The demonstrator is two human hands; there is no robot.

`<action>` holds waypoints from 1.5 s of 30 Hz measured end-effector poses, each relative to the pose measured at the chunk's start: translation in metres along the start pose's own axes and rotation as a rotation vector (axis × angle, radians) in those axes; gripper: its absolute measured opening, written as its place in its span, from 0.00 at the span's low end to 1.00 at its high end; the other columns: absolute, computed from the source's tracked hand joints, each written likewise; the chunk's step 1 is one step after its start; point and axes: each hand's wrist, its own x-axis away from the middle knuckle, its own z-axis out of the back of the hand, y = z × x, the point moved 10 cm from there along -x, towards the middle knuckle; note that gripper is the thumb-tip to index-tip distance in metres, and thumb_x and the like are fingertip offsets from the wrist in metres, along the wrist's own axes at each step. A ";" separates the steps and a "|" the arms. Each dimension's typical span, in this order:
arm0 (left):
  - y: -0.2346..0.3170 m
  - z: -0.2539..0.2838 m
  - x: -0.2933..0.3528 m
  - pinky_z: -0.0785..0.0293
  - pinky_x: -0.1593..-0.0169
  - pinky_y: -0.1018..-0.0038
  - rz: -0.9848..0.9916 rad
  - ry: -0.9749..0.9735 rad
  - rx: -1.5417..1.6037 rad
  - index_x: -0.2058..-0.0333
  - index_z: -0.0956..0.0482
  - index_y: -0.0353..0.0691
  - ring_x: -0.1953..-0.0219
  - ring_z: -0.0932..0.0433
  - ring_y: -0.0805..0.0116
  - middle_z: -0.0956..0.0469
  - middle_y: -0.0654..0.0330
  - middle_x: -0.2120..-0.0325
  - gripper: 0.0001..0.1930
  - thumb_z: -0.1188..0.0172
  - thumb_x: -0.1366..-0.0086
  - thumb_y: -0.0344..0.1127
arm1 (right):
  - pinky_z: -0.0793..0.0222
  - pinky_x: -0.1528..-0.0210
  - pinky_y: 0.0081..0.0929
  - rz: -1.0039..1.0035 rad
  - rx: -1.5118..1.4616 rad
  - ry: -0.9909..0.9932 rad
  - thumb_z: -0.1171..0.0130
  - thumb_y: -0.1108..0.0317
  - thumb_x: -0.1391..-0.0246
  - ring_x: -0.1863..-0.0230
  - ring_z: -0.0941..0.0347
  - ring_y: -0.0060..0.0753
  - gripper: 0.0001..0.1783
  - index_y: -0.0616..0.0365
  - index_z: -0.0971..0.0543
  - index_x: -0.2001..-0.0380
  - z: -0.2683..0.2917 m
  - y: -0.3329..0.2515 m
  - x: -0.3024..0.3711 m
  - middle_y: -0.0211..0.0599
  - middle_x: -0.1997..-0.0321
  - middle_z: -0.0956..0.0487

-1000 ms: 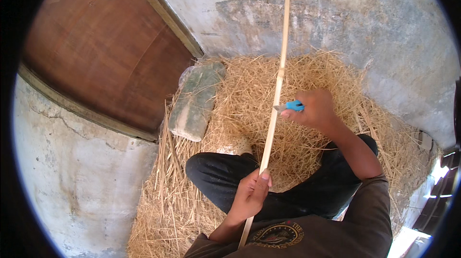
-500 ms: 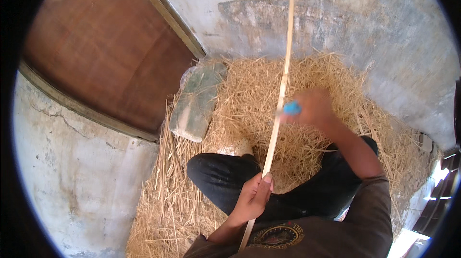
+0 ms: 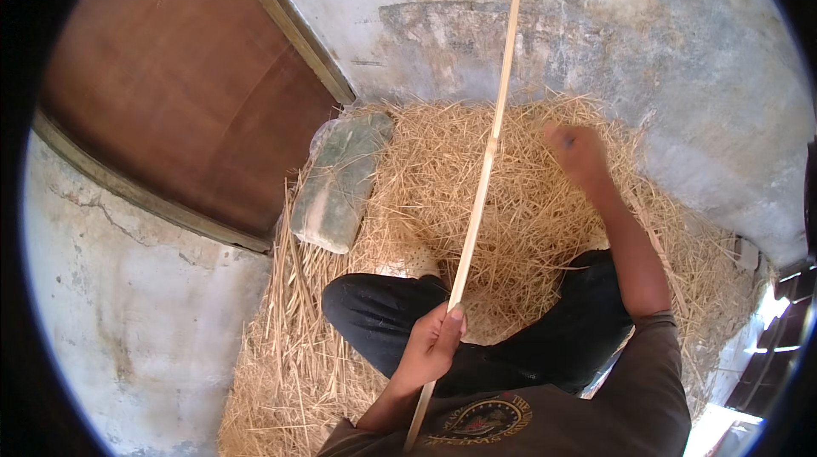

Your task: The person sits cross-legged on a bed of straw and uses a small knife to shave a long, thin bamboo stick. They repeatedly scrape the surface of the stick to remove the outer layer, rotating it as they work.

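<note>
My left hand [image 3: 432,346] is closed around the lower part of a long, pale bamboo strip [image 3: 479,210]. The strip slants up and away from my lap, with a node partway along it, and its lower end passes beside my shirt. Off to the right of the strip, apart from it, is my right hand [image 3: 580,153], its fingers curled and slightly blurred. Only a small dark bluish spot shows in that fist; the blue-handled tool seen there earlier is almost wholly hidden by the fingers.
Dry straw [image 3: 442,176] covers the ground around my crossed legs [image 3: 545,325]. A greyish-green block [image 3: 342,185] lies at the left, near a brown panel [image 3: 196,99] in a wooden frame. A stained, pale wall [image 3: 630,40] rises behind the straw.
My right hand has moved away from the strip, up and to the right. The blue of its tool is now mostly out of sight. My left hand and the strip have shifted slightly left.
</note>
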 end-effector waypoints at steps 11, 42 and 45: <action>0.015 -0.031 -0.005 0.52 0.85 0.82 0.237 -0.148 0.774 0.76 0.40 0.44 0.94 0.50 0.80 0.47 0.70 0.93 0.17 0.62 0.28 0.44 | 0.39 0.85 0.32 0.807 -0.021 -0.017 0.44 0.26 0.62 0.89 0.31 0.37 0.37 0.52 0.28 0.91 -0.030 -0.113 0.104 0.33 0.93 0.33; 0.024 -0.023 0.001 0.46 0.81 0.83 0.069 -0.095 0.369 0.72 0.40 0.42 0.86 0.45 0.81 0.42 0.69 0.87 0.15 0.61 0.27 0.43 | 0.37 0.85 0.33 0.835 -0.023 -0.116 0.44 0.24 0.63 0.91 0.32 0.37 0.38 0.52 0.29 0.93 -0.039 -0.130 0.126 0.36 0.94 0.32; 0.023 -0.018 0.003 0.45 0.81 0.83 0.061 -0.033 0.261 0.72 0.39 0.42 0.85 0.44 0.81 0.42 0.69 0.86 0.15 0.61 0.27 0.43 | 0.36 0.85 0.33 0.898 0.014 0.007 0.44 0.24 0.64 0.91 0.32 0.38 0.38 0.52 0.29 0.93 -0.038 -0.128 0.116 0.35 0.94 0.33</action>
